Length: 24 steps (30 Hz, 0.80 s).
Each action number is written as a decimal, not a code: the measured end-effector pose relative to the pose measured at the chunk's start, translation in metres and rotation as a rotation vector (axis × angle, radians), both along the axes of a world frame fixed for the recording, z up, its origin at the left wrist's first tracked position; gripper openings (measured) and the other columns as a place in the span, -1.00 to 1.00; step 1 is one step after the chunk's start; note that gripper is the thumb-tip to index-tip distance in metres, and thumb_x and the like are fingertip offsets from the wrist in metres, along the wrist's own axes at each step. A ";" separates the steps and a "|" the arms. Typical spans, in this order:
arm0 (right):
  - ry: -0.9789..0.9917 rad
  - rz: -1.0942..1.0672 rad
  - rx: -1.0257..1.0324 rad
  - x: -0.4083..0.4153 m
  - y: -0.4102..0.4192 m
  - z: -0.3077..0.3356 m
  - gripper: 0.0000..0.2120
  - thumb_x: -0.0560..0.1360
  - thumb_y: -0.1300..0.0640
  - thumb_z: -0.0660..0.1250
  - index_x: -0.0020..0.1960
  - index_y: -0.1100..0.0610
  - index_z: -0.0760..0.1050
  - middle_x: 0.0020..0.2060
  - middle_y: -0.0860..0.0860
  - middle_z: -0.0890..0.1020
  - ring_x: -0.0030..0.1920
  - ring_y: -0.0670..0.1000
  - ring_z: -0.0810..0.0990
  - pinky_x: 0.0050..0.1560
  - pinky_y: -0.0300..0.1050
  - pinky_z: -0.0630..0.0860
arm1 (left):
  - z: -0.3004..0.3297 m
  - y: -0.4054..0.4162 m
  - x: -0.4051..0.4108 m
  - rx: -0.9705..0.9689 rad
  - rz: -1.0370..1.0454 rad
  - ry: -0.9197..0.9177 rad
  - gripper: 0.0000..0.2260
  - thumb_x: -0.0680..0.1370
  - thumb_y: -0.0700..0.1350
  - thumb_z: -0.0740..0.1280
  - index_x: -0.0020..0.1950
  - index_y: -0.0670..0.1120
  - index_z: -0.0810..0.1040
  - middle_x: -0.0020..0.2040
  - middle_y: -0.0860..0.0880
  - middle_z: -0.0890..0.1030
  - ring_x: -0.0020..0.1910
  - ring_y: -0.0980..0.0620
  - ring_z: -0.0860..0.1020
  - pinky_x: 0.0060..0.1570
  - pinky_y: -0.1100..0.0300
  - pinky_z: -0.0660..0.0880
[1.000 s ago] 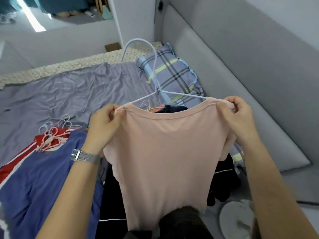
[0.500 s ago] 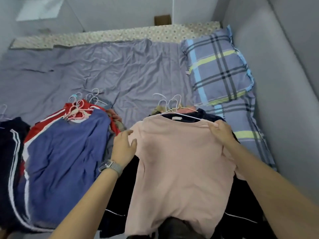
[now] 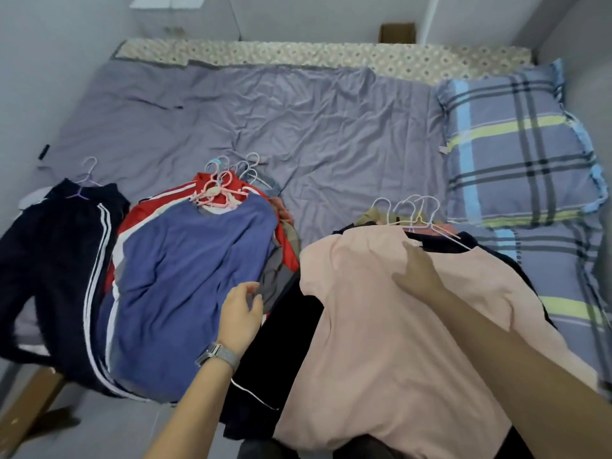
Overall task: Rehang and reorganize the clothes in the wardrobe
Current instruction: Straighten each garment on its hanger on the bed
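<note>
A pink T-shirt (image 3: 371,326) on a white hanger (image 3: 440,231) lies flat on top of a pile of dark clothes (image 3: 284,352) at the bed's near right. My right hand (image 3: 417,273) rests flat on the shirt's upper chest, fingers spread, gripping nothing. My left hand (image 3: 240,314), with a metal watch at the wrist, hovers open just left of the shirt, over the gap between two piles. A blue top (image 3: 185,286) heads a middle pile with red striped garments and several pink hangers (image 3: 218,190). Dark striped trousers (image 3: 63,260) on a purple hanger lie at the left.
The bed (image 3: 298,134) has a wrinkled grey-purple sheet, bare across its far half. A plaid pillow (image 3: 516,147) sits at the right by the padded grey headboard. A small dark object (image 3: 43,151) lies at the far left edge. Grey floor and a wooden frame corner (image 3: 29,402) show at lower left.
The pink shirt went from held up in the air to lying on the right pile. Both hands let go of its shoulders; the left drew back leftward, the right lies flat on it.
</note>
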State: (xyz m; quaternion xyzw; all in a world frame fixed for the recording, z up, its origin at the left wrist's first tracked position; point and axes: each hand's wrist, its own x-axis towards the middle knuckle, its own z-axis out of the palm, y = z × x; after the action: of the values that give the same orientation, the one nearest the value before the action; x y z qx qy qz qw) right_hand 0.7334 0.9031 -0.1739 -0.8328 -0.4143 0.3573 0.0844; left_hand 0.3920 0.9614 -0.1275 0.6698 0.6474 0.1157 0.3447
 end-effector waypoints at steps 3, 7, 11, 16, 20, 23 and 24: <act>0.155 0.116 0.080 -0.079 0.028 0.019 -0.43 0.45 0.25 0.33 0.43 0.23 0.28 0.37 0.14 0.41 0.39 0.11 0.36 0.34 -0.18 0.23 | -0.002 0.019 -0.030 -0.055 0.055 -0.066 -0.83 0.54 -0.26 0.28 0.11 -0.16 0.56 0.04 -0.06 0.59 -0.01 0.04 0.53 0.04 0.27 0.37; 0.279 0.149 0.087 -0.163 0.066 0.030 -0.67 0.46 0.30 0.27 0.21 0.17 0.53 0.12 0.07 0.63 0.17 0.01 0.57 0.09 -0.30 0.40 | -0.014 0.064 -0.080 -0.204 0.042 -0.146 -0.85 0.53 -0.27 0.28 -0.01 -0.05 0.56 -0.08 -0.01 0.63 -0.05 0.01 0.58 0.07 0.15 0.47; 0.307 0.069 -0.027 -0.221 0.118 0.013 -0.78 0.46 0.19 0.31 0.09 0.07 0.60 0.00 0.04 0.68 0.05 0.03 0.62 0.06 -0.24 0.46 | -0.024 0.112 -0.131 -0.431 0.005 -0.216 -0.80 0.54 -0.32 0.21 -0.08 -0.05 0.54 -0.22 0.04 0.61 -0.19 0.05 0.56 -0.06 0.18 0.46; 0.197 0.123 -0.164 -0.265 0.172 -0.058 -0.30 0.27 -0.14 0.20 0.30 0.24 0.38 0.19 0.18 0.55 0.24 0.18 0.51 0.12 -0.16 0.40 | -0.053 0.170 -0.196 -0.384 0.015 -0.222 -0.78 0.54 -0.26 0.23 -0.11 0.07 0.53 -0.18 0.06 0.64 -0.09 0.06 0.60 0.03 0.13 0.50; 0.033 0.068 -0.039 -0.289 0.207 -0.082 -0.25 0.53 -0.03 0.27 0.53 0.26 -0.02 0.51 0.18 0.15 0.49 0.17 0.18 0.47 0.06 0.15 | -0.079 0.206 -0.226 -0.344 0.069 -0.283 -0.78 0.55 -0.27 0.22 -0.08 0.05 0.53 -0.14 0.04 0.63 -0.06 0.06 0.61 0.08 0.15 0.49; -0.076 0.071 0.019 -0.292 0.248 -0.088 -0.31 0.57 0.07 0.25 0.53 0.29 -0.02 0.52 0.17 0.13 0.50 0.18 0.16 0.47 0.00 0.10 | -0.100 0.225 -0.238 -0.339 0.097 -0.317 -0.76 0.56 -0.29 0.21 -0.09 0.05 0.52 -0.16 0.06 0.62 -0.10 0.06 0.60 0.06 0.17 0.48; -0.101 0.078 0.003 -0.289 0.262 -0.093 -0.31 0.58 0.07 0.24 0.54 0.28 -0.03 0.52 0.17 0.12 0.50 0.18 0.16 0.46 -0.02 0.09 | -0.108 0.230 -0.240 -0.339 0.103 -0.320 -0.78 0.56 -0.29 0.22 -0.07 0.03 0.53 -0.16 0.04 0.62 -0.10 0.05 0.60 0.07 0.16 0.48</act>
State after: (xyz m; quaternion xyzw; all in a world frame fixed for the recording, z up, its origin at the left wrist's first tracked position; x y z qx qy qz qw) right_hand 0.4446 1.1648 -0.2674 -0.8328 -0.4507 0.3175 0.0505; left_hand 0.1516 1.1918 -0.2357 0.5414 0.6281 0.1275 0.5442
